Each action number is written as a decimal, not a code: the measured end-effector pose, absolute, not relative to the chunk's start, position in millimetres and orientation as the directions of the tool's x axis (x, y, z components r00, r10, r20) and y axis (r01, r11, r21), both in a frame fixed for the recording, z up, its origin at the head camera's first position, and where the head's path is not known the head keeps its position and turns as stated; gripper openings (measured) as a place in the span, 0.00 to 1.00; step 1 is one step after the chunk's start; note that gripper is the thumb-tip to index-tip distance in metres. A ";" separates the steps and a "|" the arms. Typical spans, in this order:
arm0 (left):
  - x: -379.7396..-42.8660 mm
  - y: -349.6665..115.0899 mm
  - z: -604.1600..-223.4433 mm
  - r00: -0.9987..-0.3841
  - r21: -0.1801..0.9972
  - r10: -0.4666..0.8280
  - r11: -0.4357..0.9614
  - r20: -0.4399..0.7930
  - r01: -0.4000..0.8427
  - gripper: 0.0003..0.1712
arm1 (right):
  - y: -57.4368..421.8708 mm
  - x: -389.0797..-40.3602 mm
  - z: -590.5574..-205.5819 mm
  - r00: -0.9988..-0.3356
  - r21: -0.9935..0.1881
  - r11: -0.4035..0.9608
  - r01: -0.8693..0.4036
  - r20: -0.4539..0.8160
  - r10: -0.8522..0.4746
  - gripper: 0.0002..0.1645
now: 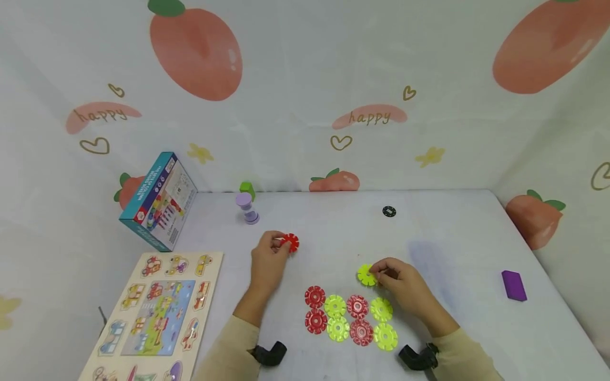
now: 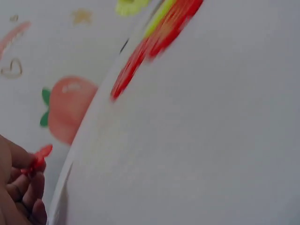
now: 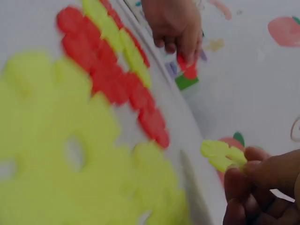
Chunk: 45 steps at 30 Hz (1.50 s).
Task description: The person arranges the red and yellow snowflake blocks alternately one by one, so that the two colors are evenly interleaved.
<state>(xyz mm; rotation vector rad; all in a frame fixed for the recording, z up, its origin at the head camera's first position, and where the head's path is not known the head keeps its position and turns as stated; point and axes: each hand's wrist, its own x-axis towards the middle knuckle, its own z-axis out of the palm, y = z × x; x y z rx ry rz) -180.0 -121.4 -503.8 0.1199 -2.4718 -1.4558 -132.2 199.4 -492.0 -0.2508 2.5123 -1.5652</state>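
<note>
In the head view my left hand (image 1: 269, 262) pinches a red notched disc (image 1: 292, 242) by its edge, thumb and fingers curled. The same red disc (image 2: 40, 159) shows in the left wrist view at the fingertips. My right hand (image 1: 402, 283) pinches a yellow-green notched disc (image 1: 366, 275), which the right wrist view shows tilted between thumb and fingers. Just below that hand two rows of matching discs lie together on the table, red ones (image 1: 315, 321) alternating by column with yellow-green ones (image 1: 338, 328).
A wooden picture puzzle board (image 1: 209, 275) and a blue toy box (image 1: 164, 206) are at the left. Toward the back are a purple sand timer (image 1: 248, 208), a green block (image 1: 247, 189) and a black round chip (image 1: 389, 211). A purple block (image 1: 514, 286) lies at right.
</note>
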 end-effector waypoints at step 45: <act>-176.4 -161.4 -524.9 -0.991 0.300 -0.008 0.953 0.137 0.034 0.39 | 37.9 -229.9 -474.8 -0.717 -0.261 0.760 -0.596 -0.255 -0.649 0.49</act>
